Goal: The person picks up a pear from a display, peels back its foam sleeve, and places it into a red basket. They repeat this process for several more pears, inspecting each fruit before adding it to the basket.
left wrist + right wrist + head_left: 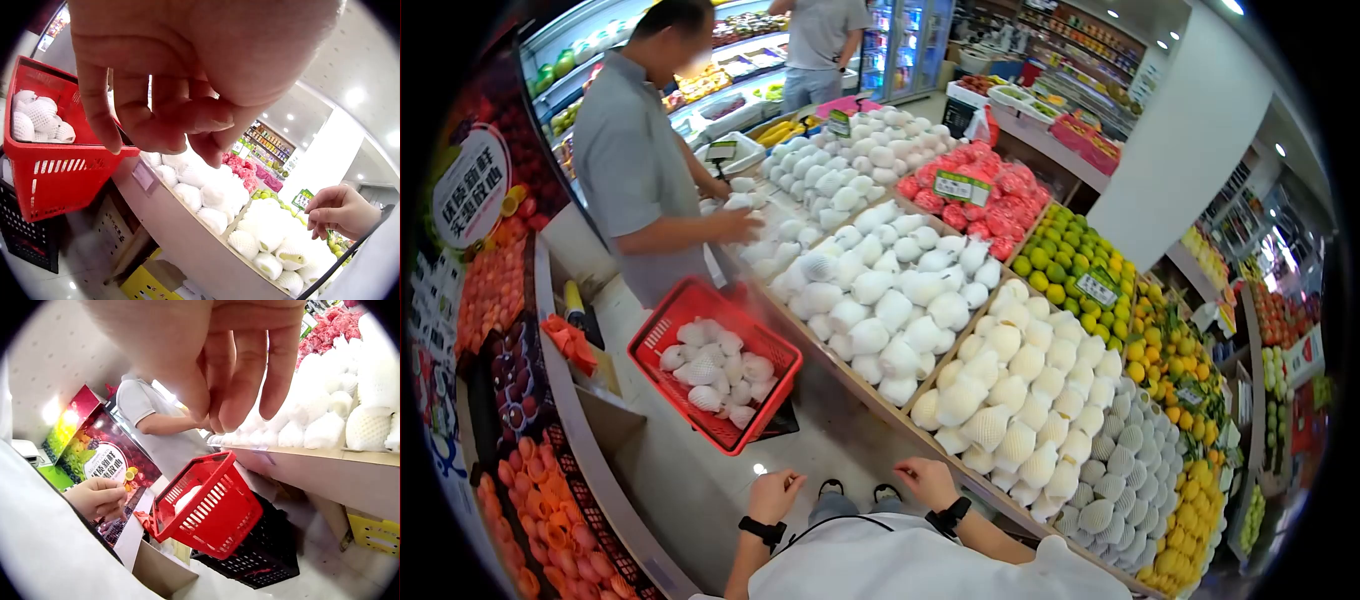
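My left hand (774,495) is held in front of my body, its fingers loosely bent and nothing in them. Level with it, the right hand (928,482) hangs beside the edge of the fruit stand, also without anything in its grasp. Both wrist views show relaxed fingers (94,106) with gaps between them. Ahead of the left hand is a red plastic basket (62,194), partly filled with fruits in white foam nets (700,372). Nearest the right hand, cream-coloured fruits in foam nets (1010,400) lie in rows on the stand.
Under the basket is a black crate (275,544). A person in a grey shirt (625,150) handles white-netted fruit at the stand's far left. Farther along lie red-wrapped fruits (1010,190) and green citrus (1070,250). Peach-coloured fruits (550,510) line the left side.
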Motion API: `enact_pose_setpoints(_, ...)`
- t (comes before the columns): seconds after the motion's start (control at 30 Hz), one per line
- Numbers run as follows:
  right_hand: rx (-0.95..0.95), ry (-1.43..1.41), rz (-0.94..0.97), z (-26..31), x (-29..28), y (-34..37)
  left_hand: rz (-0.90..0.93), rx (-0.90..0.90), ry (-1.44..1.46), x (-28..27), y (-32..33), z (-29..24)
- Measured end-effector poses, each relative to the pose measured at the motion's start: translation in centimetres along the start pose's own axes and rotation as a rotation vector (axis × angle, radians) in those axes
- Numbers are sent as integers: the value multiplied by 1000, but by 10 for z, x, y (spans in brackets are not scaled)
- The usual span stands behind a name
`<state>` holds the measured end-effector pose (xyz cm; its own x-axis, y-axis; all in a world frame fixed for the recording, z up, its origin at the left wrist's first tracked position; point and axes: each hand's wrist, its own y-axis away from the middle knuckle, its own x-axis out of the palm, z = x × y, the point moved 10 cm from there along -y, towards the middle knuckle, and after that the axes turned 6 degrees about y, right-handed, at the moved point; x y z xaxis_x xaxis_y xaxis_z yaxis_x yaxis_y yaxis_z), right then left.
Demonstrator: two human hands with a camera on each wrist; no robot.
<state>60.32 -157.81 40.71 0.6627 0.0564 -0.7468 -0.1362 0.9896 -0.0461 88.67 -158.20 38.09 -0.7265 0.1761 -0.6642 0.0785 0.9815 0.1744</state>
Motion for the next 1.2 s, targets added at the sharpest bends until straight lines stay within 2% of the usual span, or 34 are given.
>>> enact_pose_setpoints(0.1, 30, -40, -11, -1, -4, 3, -9, 89, -51, 0, -6, -15)
enact_pose_setpoints(0.2, 26, -24, -54, -9, -9, 7, 79, 75, -138, 4, -15, -31)
enact_pose_setpoints(0.27, 53, -29, -51, -13, -10, 9, 64, 110, -114, 4, -20, -35)
enact_pose_setpoints(0.4, 78, 49, -106, -28, -23, 20, 130, 225, -31, 27, -36, -49)
enact_pose_setpoints(0.5, 116, 45, -156, -39, -38, 33, 197, 315, -56, 43, -43, -72)
enact_pose_setpoints(0.57, 149, 81, -205, -47, -44, 47, 254, 354, -89, 63, -56, -69)
enact_pose_setpoints(0.63, 226, 88, -286, -55, -62, 70, 348, 465, -106, 83, -66, -81)
enact_pose_setpoints(0.77, 392, 79, -379, -76, -80, 132, 500, 569, -150, 118, -70, -146)
enact_pose_setpoints(0.87, 576, 108, -524, -93, -93, 194, 561, 797, -204, 154, -61, -195)
enact_pose_setpoints(1.0, 756, 175, -661, -93, -93, 266, 737, 856, -130, 194, -27, -247)
enact_pose_setpoints(1.03, 817, 175, -715, -92, -92, 284, 801, 859, -86, 207, -19, -248)
enact_pose_setpoints(1.1, 913, 153, -646, -86, -78, 301, 924, 899, -73, 225, 0, -244)
enact_pose_setpoints(1.2, 910, 160, -691, -67, -61, 319, 968, 1017, -122, 238, 19, -225)
